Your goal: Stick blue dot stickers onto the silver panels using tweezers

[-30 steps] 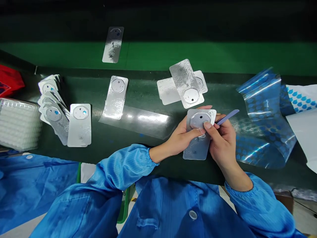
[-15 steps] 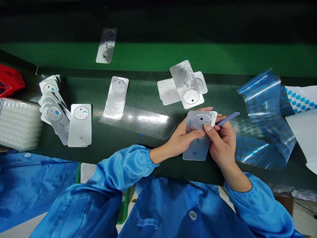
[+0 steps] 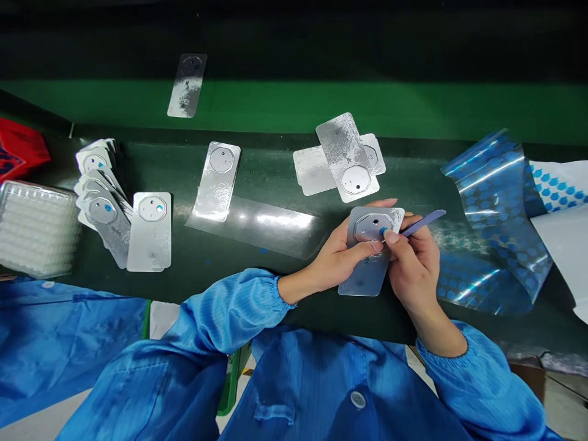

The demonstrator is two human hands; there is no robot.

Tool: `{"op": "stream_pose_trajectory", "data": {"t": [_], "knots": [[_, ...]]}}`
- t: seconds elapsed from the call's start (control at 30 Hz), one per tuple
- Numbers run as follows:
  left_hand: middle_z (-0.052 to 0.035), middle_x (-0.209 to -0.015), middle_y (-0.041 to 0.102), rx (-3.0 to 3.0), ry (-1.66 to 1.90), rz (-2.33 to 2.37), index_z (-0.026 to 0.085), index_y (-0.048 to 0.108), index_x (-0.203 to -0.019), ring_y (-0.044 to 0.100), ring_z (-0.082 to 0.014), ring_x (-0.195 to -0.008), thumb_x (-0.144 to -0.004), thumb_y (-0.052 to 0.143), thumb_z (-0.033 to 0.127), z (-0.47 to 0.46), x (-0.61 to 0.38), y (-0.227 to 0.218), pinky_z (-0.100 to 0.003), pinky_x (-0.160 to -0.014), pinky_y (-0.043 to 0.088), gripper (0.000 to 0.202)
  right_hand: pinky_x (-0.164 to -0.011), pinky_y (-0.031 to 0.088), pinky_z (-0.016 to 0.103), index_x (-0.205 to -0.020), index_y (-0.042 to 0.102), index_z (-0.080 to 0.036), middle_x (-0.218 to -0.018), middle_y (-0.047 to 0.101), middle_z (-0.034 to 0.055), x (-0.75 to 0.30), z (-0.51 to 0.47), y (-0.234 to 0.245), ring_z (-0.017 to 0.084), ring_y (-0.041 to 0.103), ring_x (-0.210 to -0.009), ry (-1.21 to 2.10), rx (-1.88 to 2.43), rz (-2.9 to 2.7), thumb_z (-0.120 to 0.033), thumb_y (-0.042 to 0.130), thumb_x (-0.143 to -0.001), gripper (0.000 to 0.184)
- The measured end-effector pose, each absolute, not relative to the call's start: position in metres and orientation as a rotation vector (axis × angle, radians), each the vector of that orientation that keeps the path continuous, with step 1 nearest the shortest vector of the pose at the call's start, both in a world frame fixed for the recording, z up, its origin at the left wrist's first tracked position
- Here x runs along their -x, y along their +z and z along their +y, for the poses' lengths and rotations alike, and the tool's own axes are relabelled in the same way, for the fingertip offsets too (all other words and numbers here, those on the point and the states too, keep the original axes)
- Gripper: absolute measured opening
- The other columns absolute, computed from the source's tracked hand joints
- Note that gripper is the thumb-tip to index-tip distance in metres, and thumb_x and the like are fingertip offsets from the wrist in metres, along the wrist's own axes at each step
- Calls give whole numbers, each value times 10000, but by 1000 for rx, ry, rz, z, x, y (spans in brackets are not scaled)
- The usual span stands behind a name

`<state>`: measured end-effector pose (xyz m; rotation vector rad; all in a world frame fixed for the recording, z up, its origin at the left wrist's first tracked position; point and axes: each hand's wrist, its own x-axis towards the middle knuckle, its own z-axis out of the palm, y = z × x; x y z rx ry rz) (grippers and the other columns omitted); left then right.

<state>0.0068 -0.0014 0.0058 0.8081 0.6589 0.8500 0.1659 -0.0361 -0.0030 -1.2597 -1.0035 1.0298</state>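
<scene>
My left hand (image 3: 337,254) grips a silver plate (image 3: 367,269) with an octagonal raised patch, holding it tilted above the dark green bench (image 3: 275,245). My right hand (image 3: 413,263) pinches blue tweezers (image 3: 422,222), whose tip rests at the octagon where a small blue dot (image 3: 382,231) shows. Just beyond my hands lie two crossed silver plates (image 3: 342,160). Another single silver plate (image 3: 217,181) lies at centre left.
A fanned stack of silver plates (image 3: 119,211) sits at the left, beside a white tray (image 3: 34,229). A clear film strip (image 3: 257,223) lies mid-bench. Blue dotted film sheets (image 3: 496,220) curl at the right. One plate (image 3: 187,84) rides the green belt behind.
The plate on the green belt has drifted left. My right thumb has slid off the octagon, uncovering a small blue dot on it. The hands otherwise stay in place.
</scene>
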Motion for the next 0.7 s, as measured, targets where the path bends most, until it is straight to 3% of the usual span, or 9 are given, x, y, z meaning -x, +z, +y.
{"op": "stream_pose_trajectory", "data": {"t": [0.1, 0.27, 0.33, 0.4, 0.5, 0.57, 0.63, 0.7], "knots": [[-107, -1471, 869, -803, 831, 619, 308, 721, -1698, 810, -343, -1402, -1036, 910, 537, 1, -6, 3, -488, -1270, 593, 726, -861, 556, 355, -1094, 775, -283, -996, 684, -17, -171, -36, -5, 184, 635, -877, 1100, 1267, -1005, -420, 866, -1065, 167], [-108, -1623, 820, -861, 859, 630, 296, 775, -1644, 751, -373, -1551, -1029, 941, 533, 3, -5, 0, -500, -1350, 559, 680, -747, 514, 307, -977, 703, -275, -851, 552, -57, -171, -36, -5, 156, 535, -766, 1157, 1259, -980, -436, 915, -1038, 273], [-109, -1641, 813, -889, 866, 640, 294, 786, -1629, 723, -382, -1595, -1014, 961, 550, 3, -4, 1, -496, -1353, 564, 689, -762, 534, 316, -995, 715, -275, -870, 580, -50, -170, -36, -4, 161, 548, -777, 1162, 1280, -972, -482, 916, -1038, 292], [-122, -1554, 855, -911, 842, 650, 286, 805, -1594, 784, -376, -1514, -989, 986, 587, 6, -2, 3, -490, -1295, 619, 700, -769, 553, 329, -1086, 754, -283, -950, 645, -28, -170, -36, -4, 173, 582, -809, 1164, 1296, -958, -540, 918, -1032, 310], [-154, -1281, 923, -880, 757, 710, 210, 859, -1397, 920, -346, -1140, -943, 1012, 666, 21, 4, 13, -504, -1071, 739, 662, -724, 532, 327, -1191, 787, -294, -1081, 685, 7, -173, -33, -4, 178, 590, -821, 1078, 1288, -892, -628, 885, -1036, 381], [-167, -1150, 928, -883, 743, 786, 163, 858, -1242, 929, -334, -974, -901, 1039, 686, 44, 11, 24, -509, -958, 767, 650, -704, 502, 327, -1189, 794, -293, -1080, 673, 12, -176, -30, -7, 172, 553, -791, 973, 1300, -852, -641, 824, -1078, 367], [-169, -1099, 923, -974, 842, 869, 148, 840, -1153, 928, -343, -969, -860, 1070, 680, 79, 18, 37, -503, -931, 772, 649, -698, 475, 331, -1183, 793, -288, -1021, 652, 3, -179, -27, -10, 170, 506, -755, 898, 1336, -839, -624, 771, -1125, 342], [-155, -1133, 917, -1111, 991, 931, 161, 826, -1187, 924, -351, -1021, -835, 1092, 649, 125, 24, 52, -499, -933, 774, 657, -692, 457, 330, -1186, 789, -284, -975, 641, -6, -180, -25, -15, 171, 487, -742, 880, 1362, -840, -629, 756, -1142, 349]]}}
